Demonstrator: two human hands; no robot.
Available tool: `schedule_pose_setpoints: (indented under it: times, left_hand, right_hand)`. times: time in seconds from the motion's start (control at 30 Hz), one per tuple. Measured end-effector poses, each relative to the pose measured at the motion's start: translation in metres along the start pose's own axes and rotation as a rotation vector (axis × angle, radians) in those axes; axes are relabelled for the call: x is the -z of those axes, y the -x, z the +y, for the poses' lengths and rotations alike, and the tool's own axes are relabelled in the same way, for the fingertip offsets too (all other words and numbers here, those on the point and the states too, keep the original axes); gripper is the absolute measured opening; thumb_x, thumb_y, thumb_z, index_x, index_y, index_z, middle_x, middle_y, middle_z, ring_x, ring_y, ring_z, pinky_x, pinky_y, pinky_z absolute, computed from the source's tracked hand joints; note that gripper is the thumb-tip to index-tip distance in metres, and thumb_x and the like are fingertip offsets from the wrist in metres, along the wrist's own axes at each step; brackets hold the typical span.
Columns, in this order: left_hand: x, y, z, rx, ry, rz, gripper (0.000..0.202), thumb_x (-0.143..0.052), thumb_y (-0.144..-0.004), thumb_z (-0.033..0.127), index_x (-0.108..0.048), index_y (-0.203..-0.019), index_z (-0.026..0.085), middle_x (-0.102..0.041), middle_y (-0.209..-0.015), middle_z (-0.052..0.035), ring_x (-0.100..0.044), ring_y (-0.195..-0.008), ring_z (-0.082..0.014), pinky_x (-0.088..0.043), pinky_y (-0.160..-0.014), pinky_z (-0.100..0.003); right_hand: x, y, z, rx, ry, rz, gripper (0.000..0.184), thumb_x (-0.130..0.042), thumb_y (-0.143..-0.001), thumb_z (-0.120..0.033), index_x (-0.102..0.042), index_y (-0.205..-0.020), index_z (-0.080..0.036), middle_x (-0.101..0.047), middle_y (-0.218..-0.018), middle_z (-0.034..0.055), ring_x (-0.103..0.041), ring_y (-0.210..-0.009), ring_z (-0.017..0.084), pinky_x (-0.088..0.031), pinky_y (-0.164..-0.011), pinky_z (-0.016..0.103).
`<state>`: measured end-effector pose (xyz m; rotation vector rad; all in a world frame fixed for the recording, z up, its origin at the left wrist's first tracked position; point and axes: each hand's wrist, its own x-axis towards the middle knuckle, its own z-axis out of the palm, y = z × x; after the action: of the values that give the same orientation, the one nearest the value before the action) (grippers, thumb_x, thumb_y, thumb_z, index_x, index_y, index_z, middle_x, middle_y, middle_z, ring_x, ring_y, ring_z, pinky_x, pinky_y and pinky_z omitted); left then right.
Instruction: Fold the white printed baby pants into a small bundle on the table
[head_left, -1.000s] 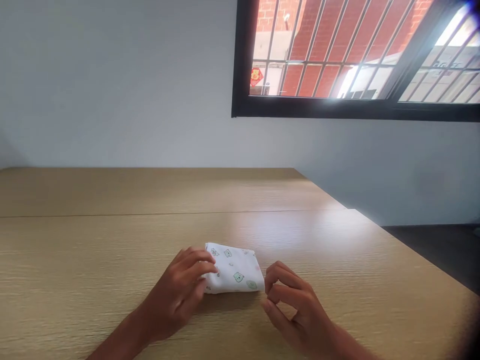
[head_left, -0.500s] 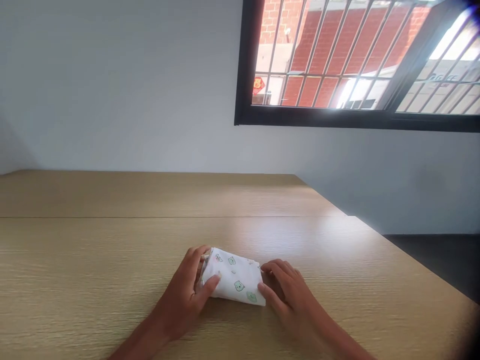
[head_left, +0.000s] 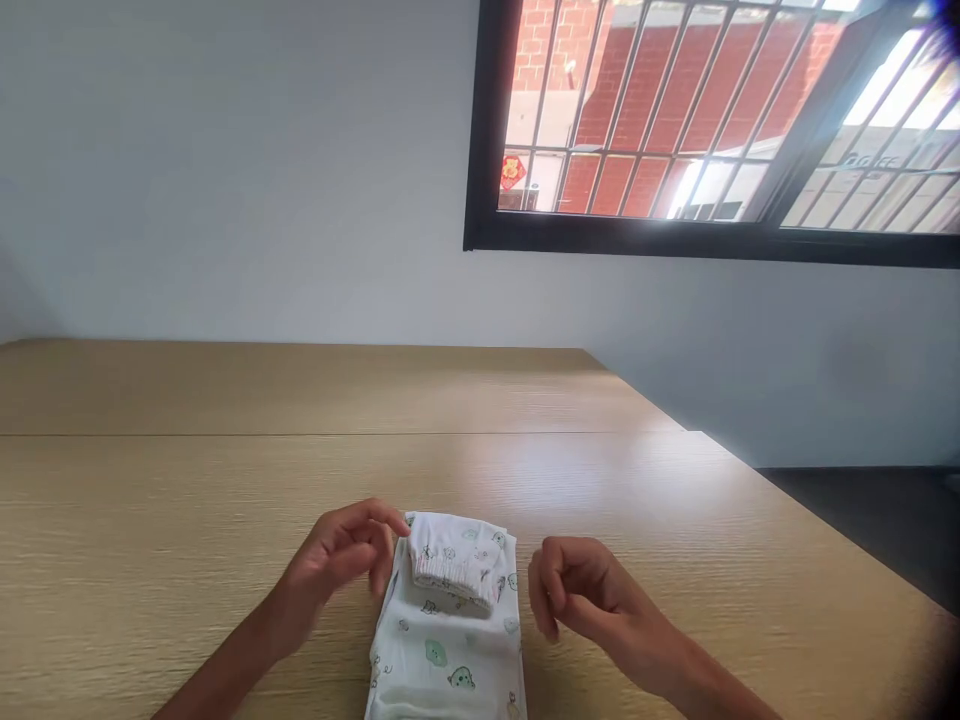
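A white cotton garment printed with green cartoon animals lies on the table in front of me, running down past the bottom of the view. Its far end is folded over toward me, and the folded part shows a gathered elastic edge. My left hand is at the upper left corner, index fingertip at the cloth or just over it, fingers apart. To the right of the garment, my right hand hovers with loosely curled fingers and holds nothing.
The light wood table has a seam across it and a slanting right edge. Behind it stands a pale wall with a dark-framed, barred window. Dark floor shows at the right.
The compact folded bundle held between both hands is now opened out lengthwise toward me. Both hands have let go; the left has moved left, the right slightly right.
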<state>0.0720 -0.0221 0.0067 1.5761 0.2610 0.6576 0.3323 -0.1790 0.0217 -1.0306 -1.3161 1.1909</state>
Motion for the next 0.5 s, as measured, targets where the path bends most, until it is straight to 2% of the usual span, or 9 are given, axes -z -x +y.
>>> schedule_pose_setpoints:
  times: [0.07,0.13,0.2,0.27,0.33,0.4,0.5]
  left_hand:
    - [-0.007,0.001,-0.007,0.02,-0.374,0.056,0.016,-0.063,-0.091,0.031,-0.065,-0.105,0.025,-0.06,-0.087,-0.0001,-0.054,-0.082,-0.0183,-0.041,-0.081,-0.03]
    - [-0.016,0.0,-0.015,-0.026,-0.612,0.025,0.03,-0.061,-0.087,0.015,-0.063,-0.114,0.028,-0.06,-0.113,-0.0022,-0.052,-0.108,-0.0218,-0.039,-0.096,-0.033]
    - [-0.023,-0.001,-0.019,-0.07,-0.685,-0.038,0.043,-0.055,-0.086,0.009,-0.059,-0.123,0.029,-0.057,-0.124,-0.0023,-0.048,-0.119,-0.0219,-0.036,-0.104,-0.035]
    - [-0.026,-0.003,-0.02,-0.054,-0.692,-0.052,0.04,-0.051,-0.088,0.009,-0.06,-0.122,0.028,-0.061,-0.119,-0.0024,-0.05,-0.116,-0.0207,-0.039,-0.103,-0.033]
    - [-0.025,-0.005,-0.017,-0.006,-0.678,-0.04,0.029,-0.052,-0.092,0.015,-0.064,-0.115,0.026,-0.063,-0.11,-0.0025,-0.054,-0.109,-0.0203,-0.042,-0.098,-0.032]
    - [-0.023,-0.005,-0.014,0.045,-0.682,-0.012,0.019,-0.053,-0.095,0.023,-0.067,-0.109,0.026,-0.064,-0.105,-0.0022,-0.056,-0.103,-0.0201,-0.044,-0.092,-0.031]
    - [-0.024,-0.003,-0.012,0.102,-0.687,0.019,0.016,-0.053,-0.097,0.03,-0.065,-0.108,0.026,-0.065,-0.1,-0.0008,-0.059,-0.092,-0.0184,-0.047,-0.084,-0.027]
  right_hand:
    - [-0.004,0.0,0.008,-0.003,0.315,0.096,0.012,-0.054,-0.078,-0.008,-0.055,-0.073,-0.018,-0.06,-0.07,0.0,-0.051,-0.066,0.012,-0.038,-0.063,0.023]
    - [-0.01,0.0,0.016,0.027,0.559,0.117,0.014,-0.051,-0.079,-0.006,-0.059,-0.077,-0.018,-0.06,-0.076,0.0008,-0.051,-0.067,0.013,-0.036,-0.06,0.023]
    - [-0.014,0.0,0.02,0.077,0.713,0.061,0.016,-0.051,-0.081,-0.005,-0.06,-0.08,-0.018,-0.061,-0.083,0.002,-0.052,-0.07,0.013,-0.036,-0.059,0.022]
    - [-0.018,0.0,0.021,0.136,0.826,-0.003,0.019,-0.052,-0.084,-0.005,-0.064,-0.084,-0.019,-0.063,-0.09,0.0034,-0.056,-0.079,0.014,-0.041,-0.065,0.023]
    - [-0.02,0.0,0.018,0.17,0.907,-0.046,0.02,-0.053,-0.09,-0.008,-0.069,-0.09,-0.021,-0.064,-0.091,0.0041,-0.058,-0.086,0.016,-0.044,-0.073,0.025]
    - [-0.021,0.0,0.013,0.167,0.964,-0.072,0.019,-0.054,-0.095,-0.014,-0.071,-0.094,-0.022,-0.063,-0.091,0.0046,-0.058,-0.087,0.017,-0.046,-0.077,0.027]
    - [-0.022,0.001,0.008,0.136,1.045,-0.094,0.021,-0.052,-0.097,-0.017,-0.07,-0.105,-0.025,-0.062,-0.098,0.0054,-0.058,-0.093,0.018,-0.048,-0.082,0.031]
